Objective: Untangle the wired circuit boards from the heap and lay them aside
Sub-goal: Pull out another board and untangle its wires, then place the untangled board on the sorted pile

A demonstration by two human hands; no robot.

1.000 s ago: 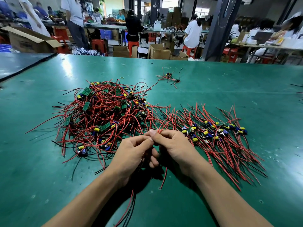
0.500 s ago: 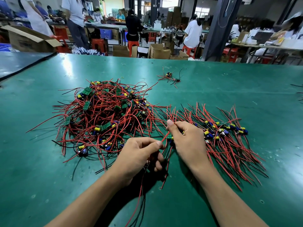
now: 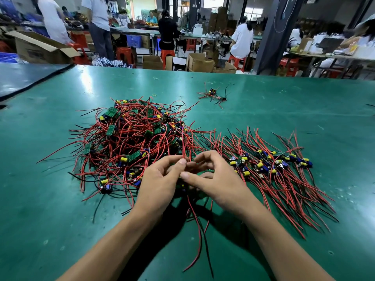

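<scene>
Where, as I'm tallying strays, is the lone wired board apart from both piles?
Head view: the lone wired board lies on the table beyond the heap, toward its right.

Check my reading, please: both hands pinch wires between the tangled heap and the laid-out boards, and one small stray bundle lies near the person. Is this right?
One detail is wrong. The head view shows the stray bundle far from the person, beyond the tangled heap. Otherwise yes: left hand and right hand pinch wires between heap and laid-out boards.

Bright overhead light; glare on green table (image 3: 60, 82); dark shadows beneath hands; edges warped.
</scene>
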